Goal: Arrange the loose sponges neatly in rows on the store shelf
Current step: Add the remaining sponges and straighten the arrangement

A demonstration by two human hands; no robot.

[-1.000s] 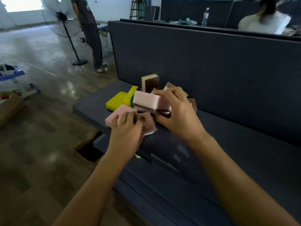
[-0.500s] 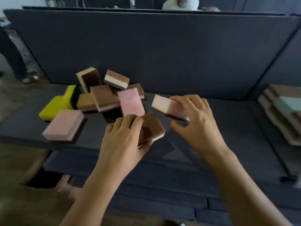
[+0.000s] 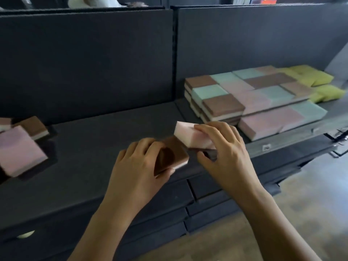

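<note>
Sponges fill both hands. The left hand (image 3: 139, 166) curls its fingers over a brown sponge (image 3: 175, 155), thumb under its white edge. The right hand (image 3: 226, 153) pinches a pink sponge (image 3: 188, 137) by its long sides, tilted, with one corner riding over the brown one. Both sponges are held just above the shelf (image 3: 113, 129) near the centre of the view, touching each other. I judge the edge grips leave the flat faces free, so each piece can be set down squarely.

The finished rows (image 3: 263, 95) lie at 2 o'clock, flat and edge to edge in brown, mint and pink, some stacked, with yellow sponges (image 3: 318, 78) at their far end. Carrying two at once likely saves a trip. The loose sponges (image 3: 18, 149) not yet sorted lie askew at 9 o'clock, well apart from the rows.

The shelf is dark and matte, backed by an upright panel (image 3: 84, 59) at 12 o'clock, with more dark boards (image 3: 188, 210) stacked beneath. A pale, glossy floor (image 3: 310, 204) shows at 5 o'clock.
</note>
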